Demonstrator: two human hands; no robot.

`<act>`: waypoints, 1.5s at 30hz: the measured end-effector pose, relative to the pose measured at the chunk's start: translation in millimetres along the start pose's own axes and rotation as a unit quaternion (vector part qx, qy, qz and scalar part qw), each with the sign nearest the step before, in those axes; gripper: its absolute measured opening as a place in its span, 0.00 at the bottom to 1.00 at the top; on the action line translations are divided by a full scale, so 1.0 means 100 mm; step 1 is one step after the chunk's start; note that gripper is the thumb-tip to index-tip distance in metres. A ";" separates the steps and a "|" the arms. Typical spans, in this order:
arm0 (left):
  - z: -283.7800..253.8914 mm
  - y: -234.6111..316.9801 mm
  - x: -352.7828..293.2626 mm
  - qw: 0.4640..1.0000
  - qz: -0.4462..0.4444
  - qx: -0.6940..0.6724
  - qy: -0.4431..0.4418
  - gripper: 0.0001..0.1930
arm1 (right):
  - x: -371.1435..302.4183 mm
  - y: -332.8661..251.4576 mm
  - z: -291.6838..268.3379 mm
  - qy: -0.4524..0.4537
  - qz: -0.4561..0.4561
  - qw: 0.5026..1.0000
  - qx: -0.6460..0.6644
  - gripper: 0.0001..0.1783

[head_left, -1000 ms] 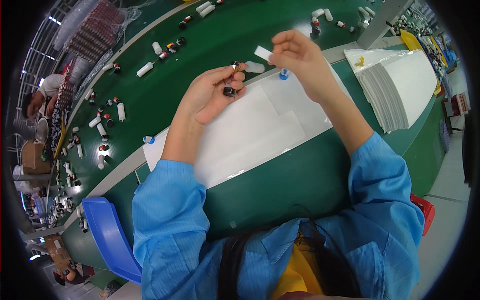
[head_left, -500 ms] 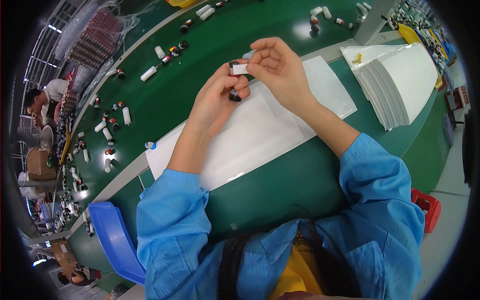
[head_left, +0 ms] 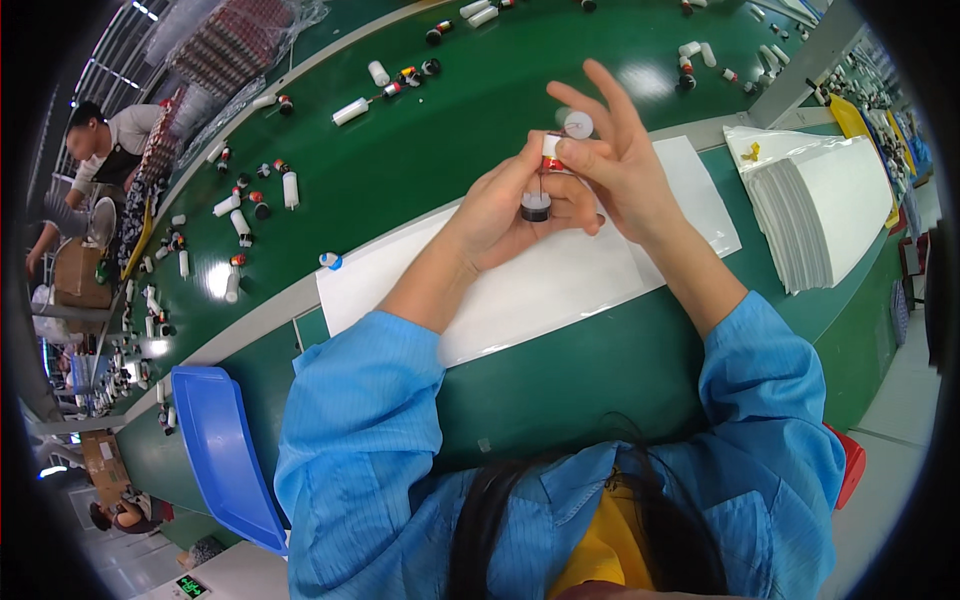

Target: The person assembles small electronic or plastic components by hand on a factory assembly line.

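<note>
My left hand (head_left: 497, 212) grips a small red-and-black cylindrical part, its fingers closed round it. A white sticker (head_left: 551, 147) covers part of it. A round black piece with a translucent top (head_left: 536, 205) hangs below by what looks like a thin wire, beside my left fingers. A whitish disc (head_left: 578, 124) sits at the upper end, against my right fingers. My right hand (head_left: 635, 180) presses its thumb onto the sticker, while its upper fingers stretch away. Beneath both hands lies a white sheet (head_left: 400, 290) with a glossy edge.
Several white and red-black parts (head_left: 290, 190) lie scattered on the green bench beyond a grey rail. A blue tray (head_left: 215, 430) stands at left, and a white stack of sheets (head_left: 800, 220) at right. A small blue-white piece (head_left: 330, 261) rests by the rail. A person (head_left: 110, 145) sits at far left.
The sticker now lies against the part under my right thumb. The part has turned, showing its red side and the disc. My right upper fingers have straightened, and the view has shifted.
</note>
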State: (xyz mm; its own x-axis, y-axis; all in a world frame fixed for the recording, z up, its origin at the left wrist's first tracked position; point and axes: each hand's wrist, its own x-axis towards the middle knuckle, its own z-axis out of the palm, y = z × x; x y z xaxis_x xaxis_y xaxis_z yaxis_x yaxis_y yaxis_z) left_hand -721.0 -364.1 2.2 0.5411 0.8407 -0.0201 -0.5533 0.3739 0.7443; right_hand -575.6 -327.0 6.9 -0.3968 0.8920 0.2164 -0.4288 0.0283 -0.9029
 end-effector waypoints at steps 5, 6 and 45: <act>-0.17 0.47 -0.22 0.787 0.017 0.602 0.135 0.27 | 0.11 -0.25 0.31 0.001 -0.038 0.988 -0.147 0.47; -0.21 0.65 -0.17 0.659 0.131 0.715 0.195 0.19 | 0.21 -0.38 0.26 0.006 -0.068 0.971 -0.231 0.47; 0.69 -1.42 3.12 0.365 0.010 0.876 0.315 0.09 | -0.98 -1.20 -4.23 -0.175 -0.255 0.722 -0.619 0.12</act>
State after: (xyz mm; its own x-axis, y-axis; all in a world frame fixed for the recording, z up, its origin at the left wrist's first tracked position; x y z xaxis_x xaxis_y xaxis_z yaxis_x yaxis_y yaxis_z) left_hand -429.9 -181.5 -63.4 -0.0099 0.9661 0.2579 0.9997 0.0042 0.0226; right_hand -142.3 -227.4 -63.1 -0.7168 0.4609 0.5232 0.3774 0.8874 -0.2647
